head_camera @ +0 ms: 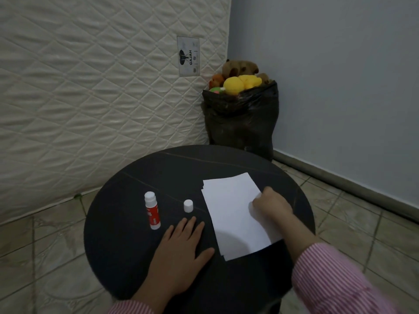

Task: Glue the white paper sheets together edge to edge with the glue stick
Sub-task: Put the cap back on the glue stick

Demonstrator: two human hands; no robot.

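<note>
A stack of white paper sheets (233,211) lies on the right half of a round black table (140,264). My right hand (271,206) sits on the stack's right edge with its fingers curled, pinching the top sheet there. A red and white glue stick (152,210) stands uncapped on the table's left side. Its white cap (188,205) stands apart, between the stick and the paper. My left hand (181,250) rests flat on the table with fingers spread, just below the cap and left of the stack.
A quilted mattress (90,87) leans upright behind the table at left. A black plastic bag (242,118) full of plush toys stands in the corner beyond the table. A blue wall runs along the right, above a tiled floor (362,223).
</note>
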